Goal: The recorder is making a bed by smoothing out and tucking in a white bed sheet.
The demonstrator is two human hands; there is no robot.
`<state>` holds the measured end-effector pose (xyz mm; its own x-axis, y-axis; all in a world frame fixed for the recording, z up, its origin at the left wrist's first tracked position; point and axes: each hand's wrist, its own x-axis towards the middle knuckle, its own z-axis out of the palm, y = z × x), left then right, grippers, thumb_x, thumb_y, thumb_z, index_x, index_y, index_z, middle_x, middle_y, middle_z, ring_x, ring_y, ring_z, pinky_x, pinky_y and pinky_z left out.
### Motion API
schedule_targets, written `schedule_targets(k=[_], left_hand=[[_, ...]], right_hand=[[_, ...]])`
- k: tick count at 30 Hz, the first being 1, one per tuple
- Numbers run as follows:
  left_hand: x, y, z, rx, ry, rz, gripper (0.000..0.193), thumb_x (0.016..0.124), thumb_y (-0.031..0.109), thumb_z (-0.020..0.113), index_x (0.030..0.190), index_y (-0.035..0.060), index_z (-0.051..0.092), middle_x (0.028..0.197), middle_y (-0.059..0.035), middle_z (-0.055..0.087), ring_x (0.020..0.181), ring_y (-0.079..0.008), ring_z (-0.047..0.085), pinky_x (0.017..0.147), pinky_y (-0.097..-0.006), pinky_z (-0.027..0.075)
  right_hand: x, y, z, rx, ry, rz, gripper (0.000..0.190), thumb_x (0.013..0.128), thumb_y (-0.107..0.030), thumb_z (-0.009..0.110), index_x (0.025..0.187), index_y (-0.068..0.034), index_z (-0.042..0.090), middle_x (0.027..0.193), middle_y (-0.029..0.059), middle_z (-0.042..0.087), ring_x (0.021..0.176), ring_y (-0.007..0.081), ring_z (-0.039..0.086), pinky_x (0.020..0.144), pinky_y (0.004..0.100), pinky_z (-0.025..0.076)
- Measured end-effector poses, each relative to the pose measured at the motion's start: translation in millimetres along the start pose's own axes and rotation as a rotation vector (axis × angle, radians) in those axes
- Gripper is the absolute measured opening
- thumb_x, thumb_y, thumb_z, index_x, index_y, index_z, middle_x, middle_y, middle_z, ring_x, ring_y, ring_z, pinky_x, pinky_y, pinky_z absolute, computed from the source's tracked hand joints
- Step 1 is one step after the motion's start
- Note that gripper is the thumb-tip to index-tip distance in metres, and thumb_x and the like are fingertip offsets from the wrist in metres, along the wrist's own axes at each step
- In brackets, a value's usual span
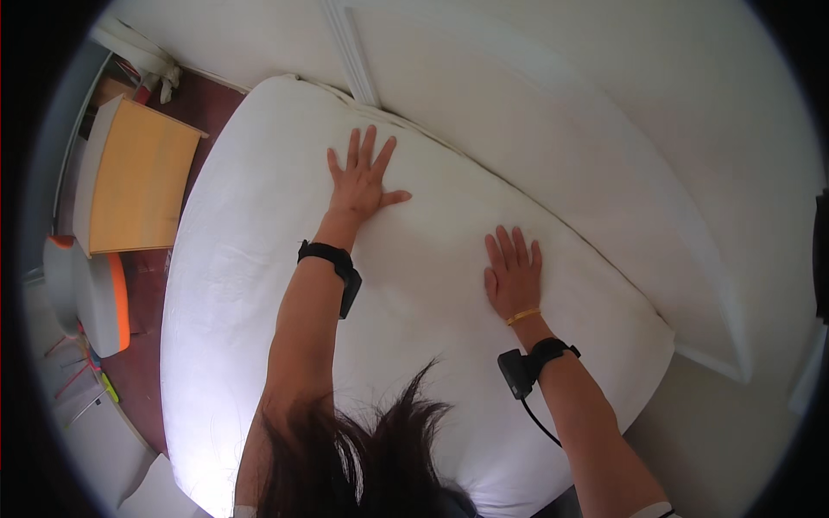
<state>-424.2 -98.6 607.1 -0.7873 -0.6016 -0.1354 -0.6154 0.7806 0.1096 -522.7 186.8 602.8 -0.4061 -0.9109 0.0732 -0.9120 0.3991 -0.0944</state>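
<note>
A mattress in a white fitted cover [414, 291] spans the view below me, its far edge close to the wall. My left hand [359, 184] lies palm down on the white cloth near that edge, fingers spread wide, holding nothing. Lower and to the right, my right hand [515, 275] also rests palm down on the cover, its fingers slightly apart and nothing in it. Each forearm wears a black strap with a small black device; a gold bracelet is on my right wrist. The cloth is mostly smooth, with faint creases at the left and near edge.
A white panelled wall [550, 129] runs along the mattress's far side. On the dark red floor [146, 375] at left stand a light wooden cabinet [142, 181] and a grey object with orange trim [100, 304]. Long-handled tools lean below them. Dark hair hangs into view at the bottom.
</note>
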Motion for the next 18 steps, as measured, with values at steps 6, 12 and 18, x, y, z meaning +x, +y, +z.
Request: schedule_targets(k=[6, 12, 18], left_hand=[[29, -7, -10, -0.023, -0.016, 0.111, 0.101, 0.06, 0.052, 0.071, 0.139, 0.0119, 0.023, 0.143, -0.0108, 0.022, 0.136, -0.0254, 0.013, 0.106, -0.055, 0.01], [55, -1, -15, -0.121, 0.088, 0.116, 0.076, 0.063, 0.051, 0.07, 0.118, 0.0036, 0.048, 0.119, -0.01, 0.049, 0.119, -0.025, 0.039, 0.098, -0.044, 0.029], [70, 13, -26, 0.043, -0.045, -0.002, 0.064, 0.068, 0.059, 0.06, 0.101, 0.0049, 0.06, 0.11, -0.0093, 0.055, 0.109, -0.0244, 0.046, 0.091, -0.0369, 0.035]], right_hand=[[-2, -2, 5, 0.082, -0.013, 0.011, 0.05, 0.085, -0.026, 0.044, 0.133, -0.016, 0.037, 0.14, 0.0057, 0.033, 0.129, 0.0286, 0.029, 0.104, 0.0526, 0.018], [-1, -1, 3, 0.094, -0.015, 0.031, 0.049, 0.085, -0.027, 0.045, 0.132, -0.015, 0.039, 0.139, 0.0058, 0.034, 0.129, 0.0281, 0.03, 0.104, 0.0514, 0.018], [-4, -1, 3, 0.1, 0.015, 0.012, 0.049, 0.085, -0.027, 0.044, 0.132, -0.016, 0.039, 0.139, 0.0059, 0.034, 0.129, 0.0281, 0.029, 0.105, 0.0513, 0.018]])
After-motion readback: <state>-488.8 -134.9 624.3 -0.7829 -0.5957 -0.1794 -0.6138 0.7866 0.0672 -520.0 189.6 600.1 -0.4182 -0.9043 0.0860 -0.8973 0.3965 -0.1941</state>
